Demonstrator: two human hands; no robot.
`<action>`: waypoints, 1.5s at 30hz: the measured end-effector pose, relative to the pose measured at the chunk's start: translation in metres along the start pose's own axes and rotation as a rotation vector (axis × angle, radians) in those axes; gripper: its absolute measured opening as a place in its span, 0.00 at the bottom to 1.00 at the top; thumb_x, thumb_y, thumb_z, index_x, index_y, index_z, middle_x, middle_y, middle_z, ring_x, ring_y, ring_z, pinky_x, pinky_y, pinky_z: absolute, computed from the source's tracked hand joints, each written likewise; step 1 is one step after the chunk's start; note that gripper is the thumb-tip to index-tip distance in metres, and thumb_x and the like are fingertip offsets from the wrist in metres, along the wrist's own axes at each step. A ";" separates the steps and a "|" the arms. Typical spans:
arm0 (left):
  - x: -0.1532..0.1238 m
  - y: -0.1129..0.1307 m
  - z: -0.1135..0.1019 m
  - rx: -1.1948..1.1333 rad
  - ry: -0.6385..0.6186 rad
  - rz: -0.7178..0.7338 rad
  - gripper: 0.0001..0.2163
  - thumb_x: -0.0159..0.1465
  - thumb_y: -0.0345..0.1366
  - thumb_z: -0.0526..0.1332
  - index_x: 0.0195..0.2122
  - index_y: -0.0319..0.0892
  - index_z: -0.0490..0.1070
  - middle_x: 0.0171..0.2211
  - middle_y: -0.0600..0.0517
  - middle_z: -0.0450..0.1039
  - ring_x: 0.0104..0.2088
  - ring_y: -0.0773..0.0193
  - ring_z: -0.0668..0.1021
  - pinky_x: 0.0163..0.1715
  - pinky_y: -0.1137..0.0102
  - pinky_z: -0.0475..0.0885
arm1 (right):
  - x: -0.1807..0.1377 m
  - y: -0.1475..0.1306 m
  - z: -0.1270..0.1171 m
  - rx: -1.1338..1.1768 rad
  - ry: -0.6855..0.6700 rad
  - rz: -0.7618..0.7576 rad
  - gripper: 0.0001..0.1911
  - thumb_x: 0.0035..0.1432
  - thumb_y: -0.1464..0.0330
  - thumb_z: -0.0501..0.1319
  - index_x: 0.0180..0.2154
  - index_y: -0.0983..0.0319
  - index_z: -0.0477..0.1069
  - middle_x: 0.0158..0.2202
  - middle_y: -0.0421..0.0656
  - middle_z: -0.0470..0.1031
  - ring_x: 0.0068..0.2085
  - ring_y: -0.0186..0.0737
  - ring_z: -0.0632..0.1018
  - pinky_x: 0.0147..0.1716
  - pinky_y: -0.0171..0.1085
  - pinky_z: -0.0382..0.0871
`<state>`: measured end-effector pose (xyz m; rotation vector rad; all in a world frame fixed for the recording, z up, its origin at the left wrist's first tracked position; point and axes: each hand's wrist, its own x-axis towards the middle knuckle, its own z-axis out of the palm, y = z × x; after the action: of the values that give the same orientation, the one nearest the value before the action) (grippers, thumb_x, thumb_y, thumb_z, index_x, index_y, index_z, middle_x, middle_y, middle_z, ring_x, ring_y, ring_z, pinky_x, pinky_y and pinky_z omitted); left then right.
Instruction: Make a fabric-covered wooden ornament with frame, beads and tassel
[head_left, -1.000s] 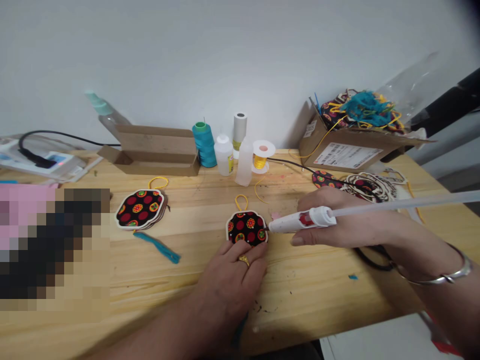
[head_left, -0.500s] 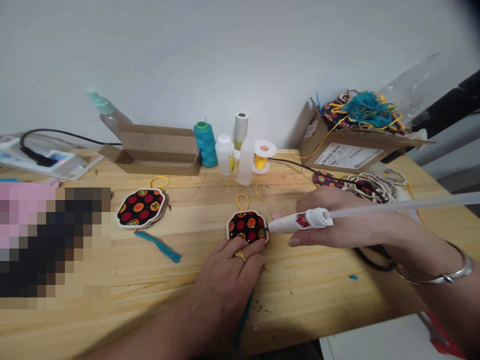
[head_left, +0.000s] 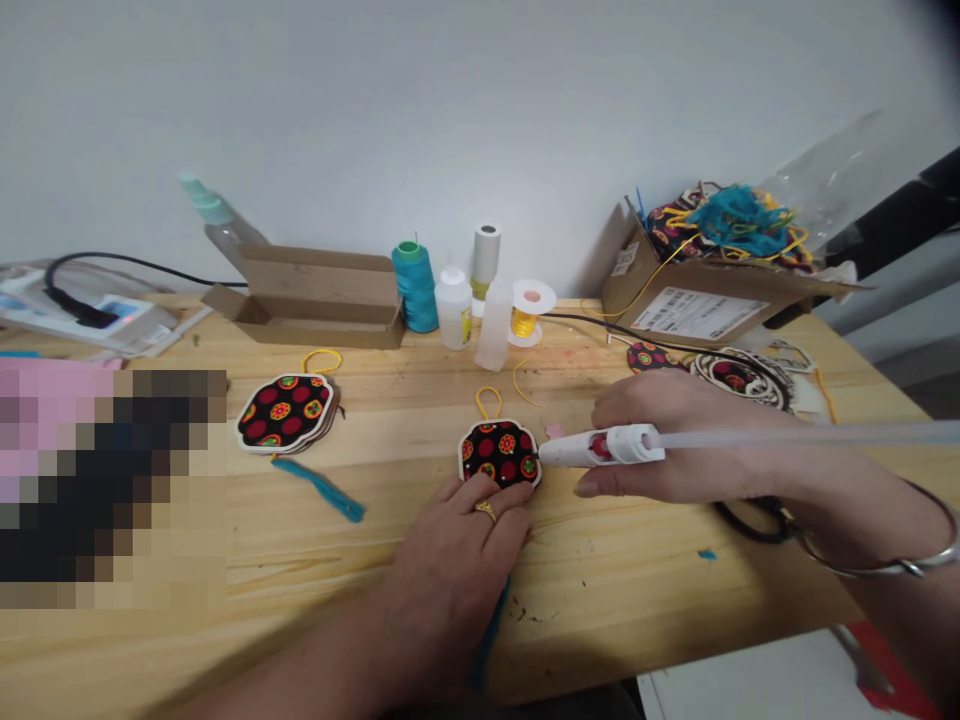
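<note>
A small black fabric ornament (head_left: 498, 452) with red and yellow dots and a yellow loop lies on the wooden table (head_left: 645, 580). My left hand (head_left: 457, 560), with a gold ring, lies flat with its fingertips pressing the ornament's near edge. My right hand (head_left: 675, 445) is wrapped round a white glue gun (head_left: 604, 447) with a long clear glue stick behind it. The gun's nozzle touches the ornament's right edge. A teal strip peeks out from under my left hand.
A stack of similar ornaments (head_left: 285, 412) and a teal strip (head_left: 319, 487) lie to the left. Along the wall stand a flat cardboard box (head_left: 315, 297), a teal thread spool (head_left: 417, 288), white bottles (head_left: 453, 309) and a gold wire spool (head_left: 525, 315). A carton of fabric pieces (head_left: 705, 285) sits right.
The camera view has shifted slightly. My left hand's fingers have slid a little lower on the ornament, showing more of it. The glue gun stays at the ornament's right edge.
</note>
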<state>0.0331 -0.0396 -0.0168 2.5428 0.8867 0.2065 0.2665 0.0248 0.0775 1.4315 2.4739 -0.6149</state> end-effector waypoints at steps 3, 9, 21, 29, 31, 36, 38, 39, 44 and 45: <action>-0.001 0.000 0.000 0.008 0.011 -0.011 0.31 0.42 0.36 0.63 0.50 0.38 0.63 0.58 0.44 0.65 0.53 0.48 0.68 0.56 0.54 0.58 | 0.000 -0.002 -0.001 -0.007 -0.003 0.000 0.25 0.52 0.46 0.56 0.24 0.61 0.72 0.23 0.42 0.72 0.24 0.35 0.69 0.24 0.34 0.55; 0.000 -0.001 0.003 -0.016 0.010 -0.010 0.29 0.43 0.35 0.62 0.49 0.39 0.63 0.56 0.43 0.67 0.51 0.48 0.70 0.55 0.53 0.60 | 0.003 -0.007 -0.003 -0.029 -0.005 0.007 0.24 0.51 0.48 0.57 0.22 0.62 0.72 0.22 0.43 0.72 0.24 0.36 0.69 0.23 0.34 0.55; 0.001 0.000 0.005 -0.021 0.007 -0.018 0.28 0.46 0.35 0.60 0.51 0.38 0.63 0.56 0.42 0.67 0.54 0.47 0.69 0.57 0.52 0.57 | 0.005 -0.012 -0.006 -0.066 -0.003 -0.005 0.22 0.53 0.50 0.57 0.21 0.60 0.72 0.20 0.43 0.70 0.22 0.34 0.66 0.21 0.34 0.52; 0.003 0.000 0.004 -0.001 -0.014 -0.022 0.27 0.45 0.33 0.60 0.49 0.39 0.63 0.57 0.43 0.66 0.54 0.48 0.68 0.56 0.52 0.58 | 0.008 -0.013 -0.006 -0.046 -0.009 0.002 0.22 0.51 0.50 0.59 0.18 0.60 0.69 0.17 0.42 0.66 0.19 0.33 0.61 0.19 0.35 0.49; 0.002 0.000 0.004 0.001 -0.013 -0.017 0.28 0.45 0.34 0.60 0.50 0.38 0.63 0.58 0.43 0.65 0.54 0.47 0.68 0.56 0.52 0.57 | 0.008 -0.014 -0.006 -0.068 -0.014 0.003 0.23 0.51 0.49 0.58 0.18 0.60 0.69 0.18 0.42 0.67 0.19 0.33 0.61 0.19 0.35 0.49; 0.000 -0.001 0.005 0.014 -0.001 -0.022 0.27 0.46 0.35 0.60 0.50 0.38 0.62 0.57 0.43 0.66 0.53 0.49 0.69 0.57 0.54 0.57 | 0.007 -0.018 -0.010 -0.122 -0.034 0.022 0.22 0.53 0.51 0.56 0.20 0.60 0.70 0.19 0.42 0.69 0.20 0.33 0.64 0.20 0.34 0.52; -0.001 -0.001 0.006 0.024 -0.005 -0.018 0.29 0.45 0.35 0.61 0.50 0.38 0.62 0.58 0.43 0.65 0.53 0.49 0.69 0.57 0.54 0.56 | 0.007 -0.018 -0.011 -0.113 -0.029 0.016 0.21 0.53 0.51 0.56 0.20 0.60 0.70 0.19 0.41 0.69 0.20 0.33 0.64 0.20 0.34 0.52; -0.001 -0.001 0.006 0.029 -0.010 -0.014 0.30 0.44 0.35 0.61 0.51 0.38 0.62 0.58 0.43 0.64 0.53 0.49 0.69 0.57 0.54 0.56 | 0.007 -0.018 -0.011 -0.108 -0.027 0.014 0.21 0.53 0.51 0.56 0.20 0.60 0.70 0.19 0.41 0.69 0.20 0.33 0.64 0.19 0.34 0.52; 0.000 0.000 0.007 0.040 -0.005 -0.013 0.29 0.43 0.35 0.62 0.50 0.38 0.62 0.58 0.44 0.65 0.53 0.49 0.69 0.56 0.55 0.57 | 0.008 -0.018 -0.010 -0.103 -0.030 0.019 0.21 0.51 0.50 0.57 0.18 0.59 0.69 0.17 0.40 0.68 0.19 0.34 0.65 0.18 0.34 0.52; 0.000 0.000 0.006 0.038 0.009 -0.017 0.28 0.44 0.34 0.61 0.49 0.39 0.63 0.57 0.45 0.66 0.53 0.49 0.69 0.56 0.55 0.57 | 0.009 -0.018 -0.010 -0.103 -0.031 0.021 0.21 0.51 0.50 0.57 0.18 0.59 0.69 0.17 0.40 0.68 0.19 0.34 0.64 0.18 0.34 0.52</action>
<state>0.0347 -0.0418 -0.0224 2.5702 0.9243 0.1978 0.2468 0.0285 0.0873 1.3972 2.4258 -0.4942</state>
